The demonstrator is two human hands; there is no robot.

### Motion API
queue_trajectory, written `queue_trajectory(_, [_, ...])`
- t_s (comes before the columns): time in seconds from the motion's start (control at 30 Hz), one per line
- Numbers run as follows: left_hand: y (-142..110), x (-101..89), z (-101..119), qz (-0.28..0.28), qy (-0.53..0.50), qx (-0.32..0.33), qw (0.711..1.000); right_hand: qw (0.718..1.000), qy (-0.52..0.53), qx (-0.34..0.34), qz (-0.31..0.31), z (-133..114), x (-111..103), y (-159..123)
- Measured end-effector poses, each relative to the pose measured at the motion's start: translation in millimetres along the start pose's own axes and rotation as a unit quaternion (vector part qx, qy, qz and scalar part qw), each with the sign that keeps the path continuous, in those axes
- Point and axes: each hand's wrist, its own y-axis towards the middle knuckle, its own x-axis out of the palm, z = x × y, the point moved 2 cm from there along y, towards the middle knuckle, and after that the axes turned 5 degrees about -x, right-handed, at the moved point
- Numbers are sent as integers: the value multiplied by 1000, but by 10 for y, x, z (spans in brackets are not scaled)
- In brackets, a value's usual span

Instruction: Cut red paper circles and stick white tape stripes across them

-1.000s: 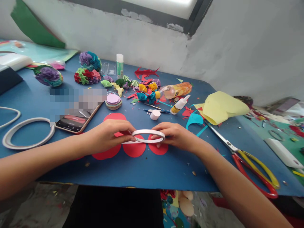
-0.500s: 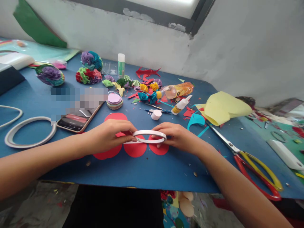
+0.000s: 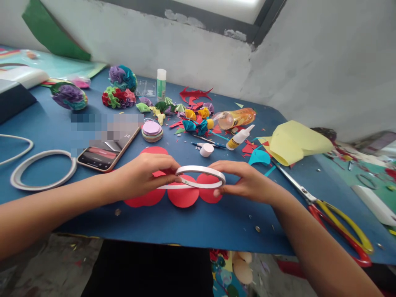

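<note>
A thin white tape roll (image 3: pixel 200 176) is held flat just above several red paper circles (image 3: pixel 183 197) lying on the blue table (image 3: pixel 192 227). My right hand (image 3: pixel 247 181) is closed on the roll's right side. My left hand (image 3: pixel 142 175) pinches the loose end of the tape (image 3: pixel 169 186), which stretches as a white strip from the roll leftward over the circles.
A phone (image 3: pixel 107 150) lies left of the hands, two larger white tape rings (image 3: pixel 43 170) further left. Red-and-yellow scissors (image 3: pixel 334 214) lie at the right. Behind are a white cap (image 3: pixel 206 150), glue bottles (image 3: pixel 239 137), a glue stick (image 3: pixel 161 84), paper flowers (image 3: pixel 119 98), yellow paper (image 3: pixel 293 142).
My right hand has drawn the roll slightly to the right, so the strip of tape between the hands is longer. The left hand stays in place.
</note>
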Motion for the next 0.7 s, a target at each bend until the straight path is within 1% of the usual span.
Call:
queue_trajectory(0.17, [-11,1,16,-2,9,-4,1000,1000,-7,10,-11,-44,19,13])
queue_trajectory(0.43, [-12,6,12,-9,25,3,1000,999,4,33,8,-69,1,-15])
queue_trajectory(0.53, [-14,24,2,-27,26,-13,999,999,-5,44,6,-62,5,-29])
queue_trajectory(0.7, [-15,52,-13,-46,27,-25,998,999,-28,38,-6,-46,24,-29])
